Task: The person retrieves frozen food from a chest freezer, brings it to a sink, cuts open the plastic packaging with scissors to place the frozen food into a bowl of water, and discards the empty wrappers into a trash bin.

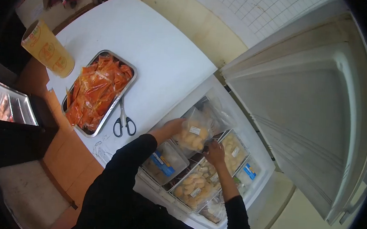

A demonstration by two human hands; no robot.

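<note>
In the head view, my left hand (175, 127) grips the left side of a clear plastic bag of pale yellow rounded food pieces (193, 134) with a white label. This bag is held up over the open chest freezer (258, 173). Just right of its lower end is my right hand (215, 153), fingers curled down; what they hold, if anything, is hidden. Below and beside that hand, similar labelled bags (195, 185) lie in a wire basket (233, 177). A clear plastic box with a blue label (165, 162) sits under my left forearm.
Left of the freezer opening is a white top (154, 48). It carries a metal tray (130, 83) piled with orange-red sachets (98, 91), scissors (124, 121) and a tall yellow printed container (49, 52). The raised freezer lid (303, 110) stands on the right.
</note>
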